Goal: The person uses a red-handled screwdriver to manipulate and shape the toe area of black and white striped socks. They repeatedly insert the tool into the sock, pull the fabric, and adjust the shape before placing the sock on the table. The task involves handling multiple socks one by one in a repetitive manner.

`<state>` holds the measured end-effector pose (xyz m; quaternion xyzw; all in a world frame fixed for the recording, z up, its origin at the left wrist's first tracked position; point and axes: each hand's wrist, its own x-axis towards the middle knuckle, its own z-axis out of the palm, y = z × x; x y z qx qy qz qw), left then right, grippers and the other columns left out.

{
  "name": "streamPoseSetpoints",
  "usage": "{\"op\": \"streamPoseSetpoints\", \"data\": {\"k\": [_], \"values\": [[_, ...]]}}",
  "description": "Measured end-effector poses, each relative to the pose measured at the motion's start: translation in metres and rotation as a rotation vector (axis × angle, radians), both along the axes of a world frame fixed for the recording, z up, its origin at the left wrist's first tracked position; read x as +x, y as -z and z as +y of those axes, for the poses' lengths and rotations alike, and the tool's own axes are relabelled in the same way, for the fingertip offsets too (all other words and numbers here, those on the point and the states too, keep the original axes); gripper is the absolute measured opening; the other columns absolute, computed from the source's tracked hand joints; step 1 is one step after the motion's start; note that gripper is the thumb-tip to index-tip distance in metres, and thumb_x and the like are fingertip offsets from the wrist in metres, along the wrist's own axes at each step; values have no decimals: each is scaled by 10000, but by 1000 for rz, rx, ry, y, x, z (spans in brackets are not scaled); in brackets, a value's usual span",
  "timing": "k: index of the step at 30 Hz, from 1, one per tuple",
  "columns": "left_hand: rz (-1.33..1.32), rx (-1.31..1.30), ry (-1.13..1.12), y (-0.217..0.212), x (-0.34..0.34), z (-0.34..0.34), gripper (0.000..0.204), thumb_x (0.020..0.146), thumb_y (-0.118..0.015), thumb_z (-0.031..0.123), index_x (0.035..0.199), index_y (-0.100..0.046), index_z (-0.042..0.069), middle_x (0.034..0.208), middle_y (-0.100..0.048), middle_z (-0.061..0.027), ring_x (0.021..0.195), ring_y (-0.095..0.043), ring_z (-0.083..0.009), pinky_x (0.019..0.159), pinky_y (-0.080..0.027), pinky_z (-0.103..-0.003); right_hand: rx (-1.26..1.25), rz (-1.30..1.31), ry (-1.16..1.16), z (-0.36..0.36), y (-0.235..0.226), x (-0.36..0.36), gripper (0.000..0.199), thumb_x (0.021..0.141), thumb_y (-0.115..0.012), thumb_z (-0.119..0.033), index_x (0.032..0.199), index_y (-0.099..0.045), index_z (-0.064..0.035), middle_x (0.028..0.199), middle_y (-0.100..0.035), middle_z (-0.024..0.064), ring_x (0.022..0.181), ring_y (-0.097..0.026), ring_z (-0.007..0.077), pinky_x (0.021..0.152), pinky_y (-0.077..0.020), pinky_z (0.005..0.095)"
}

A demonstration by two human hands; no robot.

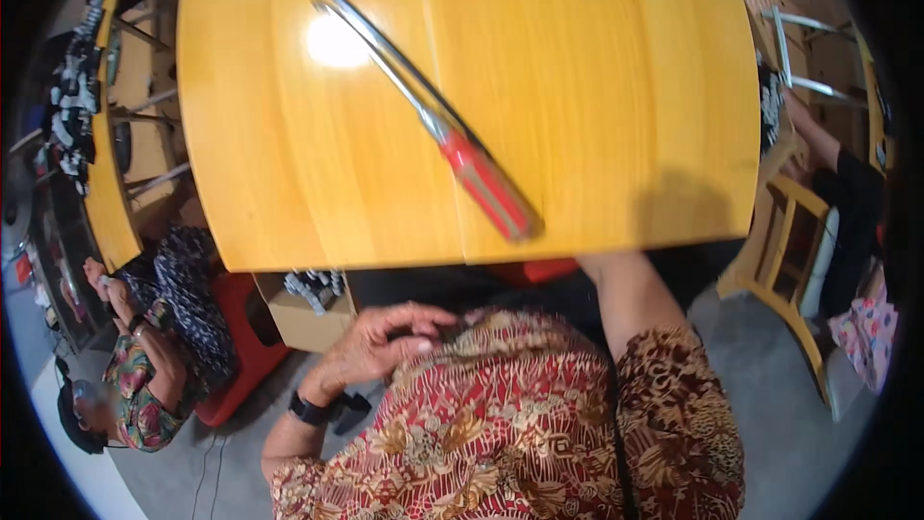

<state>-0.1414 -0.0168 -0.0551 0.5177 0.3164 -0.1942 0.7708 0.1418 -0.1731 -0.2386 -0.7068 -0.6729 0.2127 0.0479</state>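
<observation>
A long metal tool with a red handle lies slantwise on the round yellow wooden table; it is blurred, and its chrome shaft runs up to the far left. My left hand, with a black watch on the wrist, sits below the table's near edge. Its fingers curl against my red patterned garment, and nothing shows in them. My right forearm reaches under the table's edge, so my right hand is hidden. Neither hand touches the tool.
A cardboard box of small dark and white parts sits under the table's left edge, beside a red seat. One person sits at the lower left by another yellow table. A wooden chair and a second person are at the right.
</observation>
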Motion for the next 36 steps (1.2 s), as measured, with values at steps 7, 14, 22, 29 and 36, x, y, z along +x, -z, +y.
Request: {"op": "streamPoseSetpoints", "data": {"k": [7,14,22,29,36], "values": [[142,-200,-161,3,1,1,352,952,-612,154,1289,-567,63,1031,-633,-13,981,-561,-80,885,-466,-256,-114,86,80,-39,-2,-3,268,906,-472,-176,1063,-594,4,1012,-643,147,954,-627,270,851,-504,375],[206,-252,-226,7,13,11,245,948,-617,148,1157,-620,20,1036,-676,-38,981,-605,-116,889,-484,-283,-168,140,130,-43,4,-2,267,902,-480,-175,1063,-595,4,1014,-637,151,952,-625,279,853,-504,381],[191,-139,-212,1,28,18,296,940,-632,139,1213,-605,29,1129,-672,-38,1042,-588,-118,899,-479,-284,-182,170,153,-44,4,0,267,898,-489,-175,1063,-597,4,1017,-630,156,949,-621,288,855,-504,387],[245,-189,-144,4,23,18,313,953,-615,155,1240,-593,33,1136,-673,-22,1029,-587,-111,897,-481,-278,-162,166,154,-43,7,1,266,894,-497,-175,1063,-599,4,1020,-624,160,947,-618,296,856,-504,393],[215,-60,-157,4,30,19,310,943,-633,168,1219,-603,32,1108,-677,-30,1015,-598,-123,877,-494,-282,-160,171,159,-41,11,3,266,890,-505,-174,1063,-600,4,1022,-618,164,945,-615,304,858,-504,399]]}}
